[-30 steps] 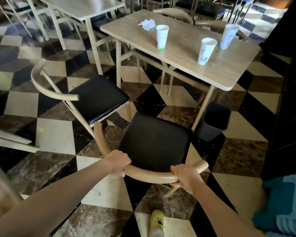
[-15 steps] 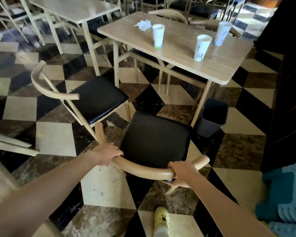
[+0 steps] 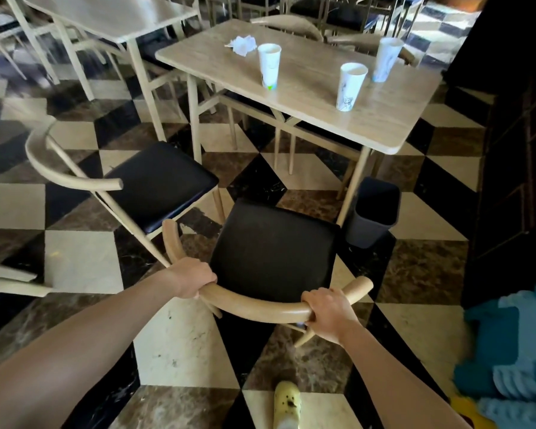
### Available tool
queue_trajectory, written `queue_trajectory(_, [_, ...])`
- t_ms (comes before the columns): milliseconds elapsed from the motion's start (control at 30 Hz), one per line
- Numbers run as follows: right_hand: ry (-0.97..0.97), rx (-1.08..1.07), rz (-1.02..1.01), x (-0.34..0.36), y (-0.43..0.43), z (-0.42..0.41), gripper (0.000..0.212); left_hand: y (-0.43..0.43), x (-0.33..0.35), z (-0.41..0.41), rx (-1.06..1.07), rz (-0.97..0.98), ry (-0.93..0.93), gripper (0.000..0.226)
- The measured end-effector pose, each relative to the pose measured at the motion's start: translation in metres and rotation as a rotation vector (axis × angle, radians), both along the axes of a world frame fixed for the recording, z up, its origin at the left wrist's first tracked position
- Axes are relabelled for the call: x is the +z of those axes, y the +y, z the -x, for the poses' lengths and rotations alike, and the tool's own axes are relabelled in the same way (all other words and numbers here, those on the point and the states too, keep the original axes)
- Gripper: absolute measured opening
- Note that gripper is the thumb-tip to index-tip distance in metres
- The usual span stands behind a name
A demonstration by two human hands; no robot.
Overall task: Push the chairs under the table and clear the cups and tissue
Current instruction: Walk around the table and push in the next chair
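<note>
Hands: the curved wooden backrest (image 3: 260, 308) of the near chair (image 3: 276, 252) is gripped at both ends; the left hand (image 3: 192, 278) is closed over its left bend, the right hand (image 3: 330, 314) is wrapped around its right part, just short of the rail's free tip.
Near chair: its black seat is seen directly ahead of the hands, pulled out from the tabletop (image 3: 310, 88), with the front edge near the table's leg.
Second chair: another chair (image 3: 127, 184) with a black seat is placed ahead and to the left of the left hand, also out from under the table and angled; its frame is close beside the gripped backrest.
Cups: three paper cups are standing upright on the tabletop, well ahead of the hands; one (image 3: 270, 65) is ahead of the left hand, one (image 3: 351, 87) is ahead of the right hand, and the third (image 3: 386, 59) is further back, just beyond the second.
Tissue: a crumpled tissue (image 3: 242, 44) is lying at the far left of the tabletop, near the first cup.
Bin: a dark bin (image 3: 373, 212) is set on the checkered floor (image 3: 81, 258) ahead of the right hand, beside the table leg.
Foot: a yellow shoe (image 3: 287, 404) is visible below the hands.
</note>
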State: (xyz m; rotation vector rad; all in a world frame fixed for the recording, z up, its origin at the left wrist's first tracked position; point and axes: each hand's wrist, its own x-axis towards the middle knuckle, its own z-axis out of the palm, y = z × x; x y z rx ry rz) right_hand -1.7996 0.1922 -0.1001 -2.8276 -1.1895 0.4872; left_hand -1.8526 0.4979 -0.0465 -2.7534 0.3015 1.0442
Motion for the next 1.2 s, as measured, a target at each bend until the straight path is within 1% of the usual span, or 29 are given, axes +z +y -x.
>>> queue_trajectory(200, [-0.002, -0.038, 0.003, 0.004, -0.008, -0.048, 0.02, -0.007, 0.011, -0.053, -0.068, -0.004, 0.008, 0.044])
queue_trajectory(567, [0.034, -0.116, -0.06, 0.001, 0.001, -0.123, 0.02, 0.008, 0.017, -0.152, -0.154, -0.035, -0.005, 0.04])
queue_trajectory(800, [0.03, -0.12, -0.058, 0.001, 0.019, -0.169, 0.017, 0.025, 0.013, -0.197, -0.145, -0.057, 0.022, 0.042])
queue_trajectory(1033, [0.011, -0.119, -0.036, 0.004, 0.057, -0.221, 0.017, 0.071, 0.005, -0.255, -0.127, -0.013, 0.039, 0.038])
queue_trajectory(1133, [0.007, -0.14, -0.04, 0.009, 0.087, -0.237, 0.019, 0.101, 0.011, -0.286, -0.136, 0.021, 0.055, 0.029])
queue_trajectory(1200, [0.007, -0.161, -0.035, 0.01, 0.106, -0.248, 0.02, 0.123, 0.011, -0.306, -0.167, 0.021, 0.077, 0.028])
